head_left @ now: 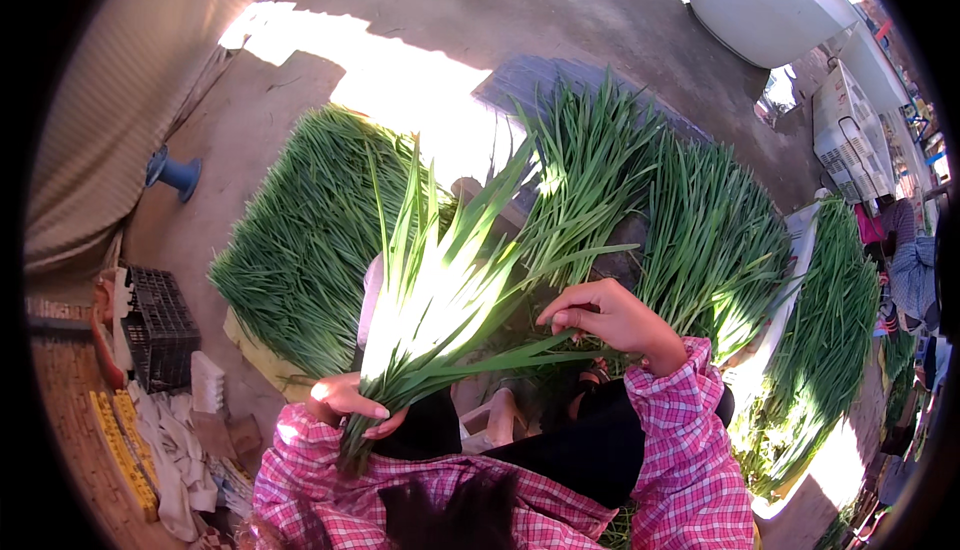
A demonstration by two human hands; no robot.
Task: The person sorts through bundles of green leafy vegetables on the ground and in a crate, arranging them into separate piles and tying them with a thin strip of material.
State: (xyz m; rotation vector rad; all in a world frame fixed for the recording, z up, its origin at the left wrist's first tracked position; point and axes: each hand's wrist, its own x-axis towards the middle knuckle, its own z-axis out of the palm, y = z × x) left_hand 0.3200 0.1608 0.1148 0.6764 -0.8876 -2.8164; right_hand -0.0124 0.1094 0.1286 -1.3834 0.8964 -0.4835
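My left hand (pixel 352 398) is closed round the lower ends of a bunch of garlic chives (pixel 430 320). Its long flat leaves fan upward and away, brightly sunlit in the middle. Several leaves bend right, toward my right hand (pixel 622 318). That hand's fingers curl in a pinch close to those leaf tips; I cannot make out what is between them. Beyond my left hand lies a large, neatly laid pile of chives (pixel 300 240). More chives (pixel 590 170) lie in heaps ahead and to the right (pixel 710 235).
At the far right, another long heap of chives (pixel 825 320) lies by a pale board edge. A black crate (pixel 160 328) and pale cloths (pixel 180 460) sit at left, with a blue spool (pixel 174 173) beyond. A large white tub (pixel 765 10) and white crate (pixel 850 135) stand at back right.
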